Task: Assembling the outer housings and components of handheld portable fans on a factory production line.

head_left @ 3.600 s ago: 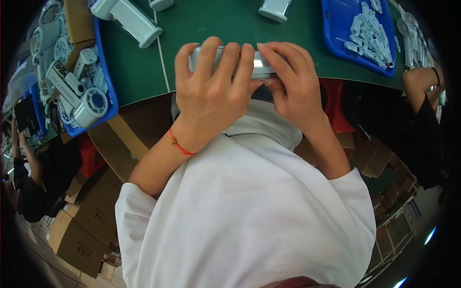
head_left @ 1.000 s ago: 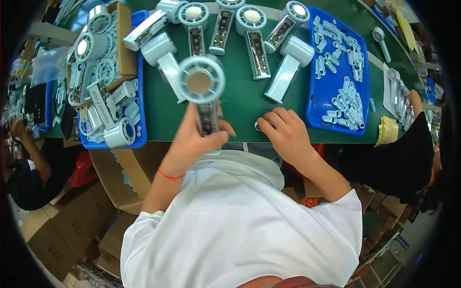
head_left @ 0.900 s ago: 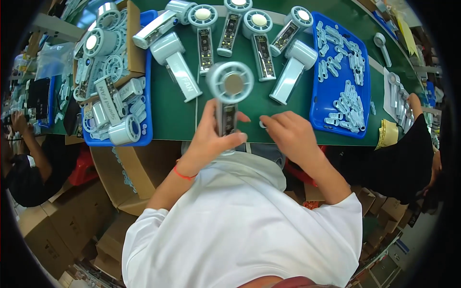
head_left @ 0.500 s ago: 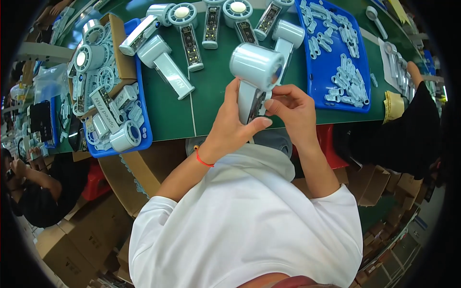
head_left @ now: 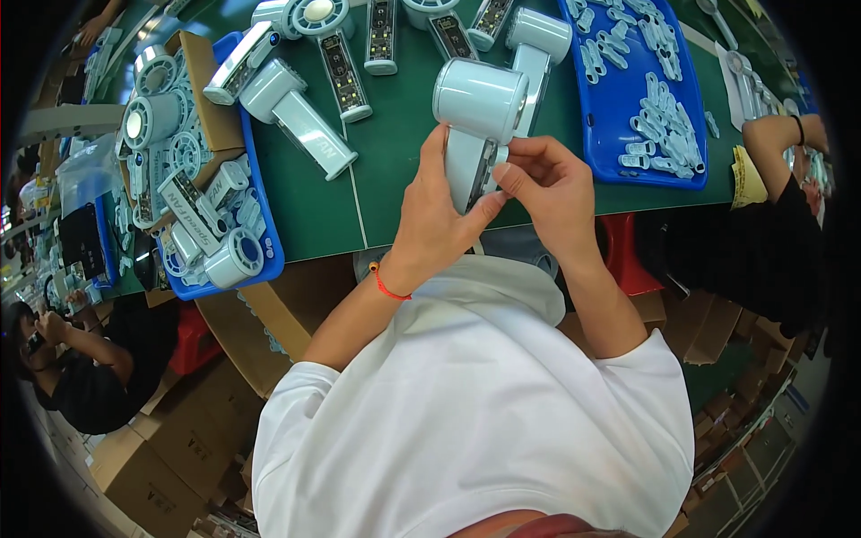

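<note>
My left hand (head_left: 437, 202) is closed around the handle of a pale-blue handheld fan (head_left: 480, 94), just above the table's near edge. The fan's round head points up and away from me. Along the handle's right side an open slot shows dark electronics. At that slot, my right hand (head_left: 549, 184) pinches with thumb and forefinger a small pale-blue plastic piece (head_left: 501, 154), mostly hidden by the fingers. Just behind the held fan lies another fan (head_left: 536, 61). To the left rests a closed-handle fan (head_left: 300, 121) on the green table (head_left: 395, 148).
A blue tray (head_left: 596, 168) with many small pale-blue parts lies at the right. Fans with exposed circuit boards (head_left: 345, 79) line the far side. At the left, a blue bin (head_left: 273, 238) and cardboard box (head_left: 224, 108) hold fan parts. A co-worker's arm (head_left: 773, 148) reaches in at right.
My view has shifted a little, so the far fans sit higher in it. The held fan is tilted slightly differently, and my right fingers stay at the handle's slot.
</note>
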Motion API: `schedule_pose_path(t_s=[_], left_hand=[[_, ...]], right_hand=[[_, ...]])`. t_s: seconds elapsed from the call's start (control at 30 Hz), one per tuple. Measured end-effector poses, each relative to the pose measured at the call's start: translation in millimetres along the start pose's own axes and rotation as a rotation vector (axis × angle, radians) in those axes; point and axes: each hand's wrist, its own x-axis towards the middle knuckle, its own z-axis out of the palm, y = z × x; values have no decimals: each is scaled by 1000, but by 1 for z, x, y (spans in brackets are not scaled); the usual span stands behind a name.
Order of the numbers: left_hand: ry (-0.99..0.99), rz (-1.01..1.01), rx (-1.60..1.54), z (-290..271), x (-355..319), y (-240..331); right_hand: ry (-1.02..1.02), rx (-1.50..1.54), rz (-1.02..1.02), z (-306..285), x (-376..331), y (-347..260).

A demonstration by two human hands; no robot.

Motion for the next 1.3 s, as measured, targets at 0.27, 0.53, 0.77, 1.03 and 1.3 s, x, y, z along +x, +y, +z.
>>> schedule_pose_path(t_s=[0.27, 0.53, 0.77, 1.03, 1.3], left_hand=[[86, 72, 64, 8, 5, -4], [46, 33, 63, 11, 6, -10], [-173, -131, -491, -2, 10, -6], [-199, -193, -265, -10, 23, 15], [114, 113, -219, -15, -7, -4]], right_hand=[[-16, -83, 48, -5, 6, -4], [-44, -148, 153, -13, 19, -9], [-168, 99, 8, 0, 10, 1], [-281, 123, 108, -7, 24, -6], [-218, -52, -487, 8, 2, -21]])
